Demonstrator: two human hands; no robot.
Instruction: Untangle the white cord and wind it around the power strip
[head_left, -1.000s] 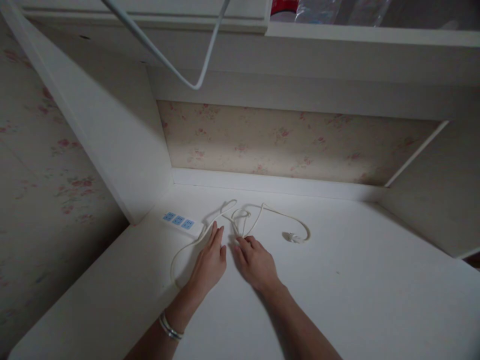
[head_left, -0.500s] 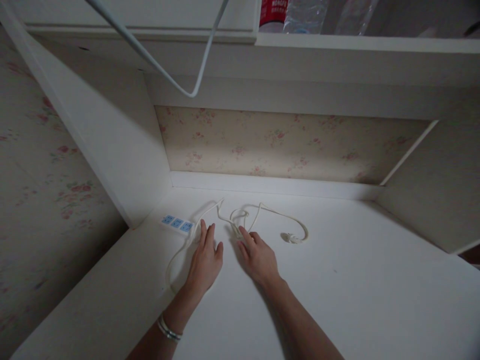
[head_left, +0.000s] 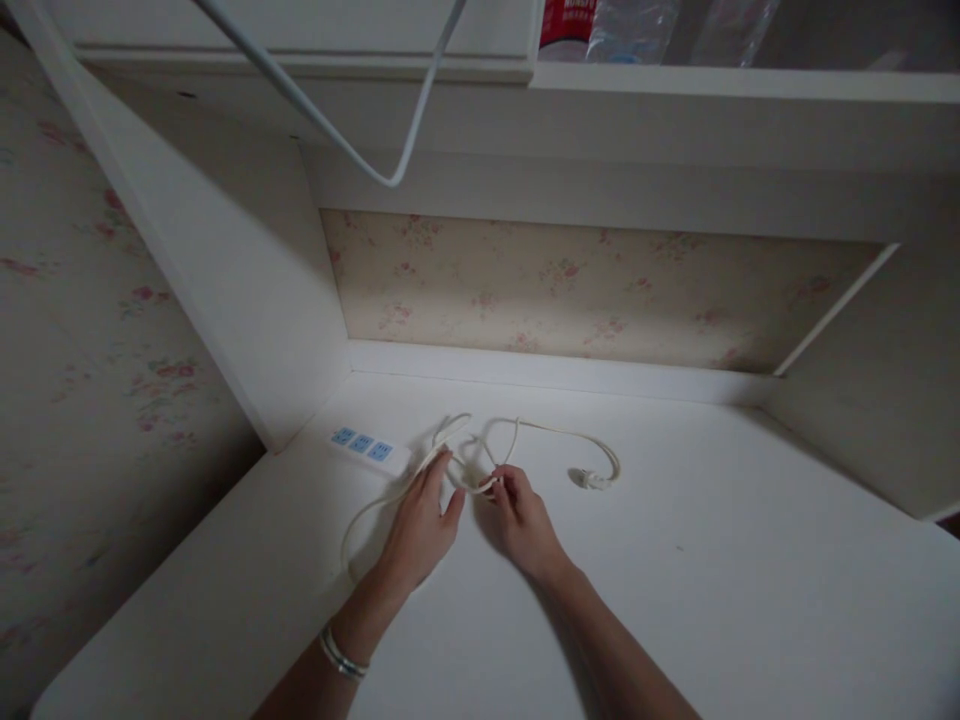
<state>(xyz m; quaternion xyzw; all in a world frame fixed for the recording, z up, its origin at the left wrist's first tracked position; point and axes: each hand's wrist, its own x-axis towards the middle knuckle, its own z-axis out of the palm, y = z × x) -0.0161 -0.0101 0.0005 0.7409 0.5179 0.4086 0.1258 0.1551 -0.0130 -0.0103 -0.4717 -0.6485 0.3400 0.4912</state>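
I see both hands on white counter (head_left: 675, 600), near its back-left corner. Left hand (head_left: 420, 530) flat, fingers spread loosely, tips touching cord (head_left: 559, 432). Right hand (head_left: 525, 520) pinching cord loop between fingertips. Cord tangled in loops just ahead of hands, plug (head_left: 590, 479) lying to right. Power strip (head_left: 367, 450) beside left wall panel. Bracelet (head_left: 341, 655) on left wrist.

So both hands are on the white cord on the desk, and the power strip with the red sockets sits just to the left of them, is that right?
Not quite. The head view shows the power strip has blue sockets, not red. The rest holds: the left hand and right hand are on the white cord on the desk, strip to their left.
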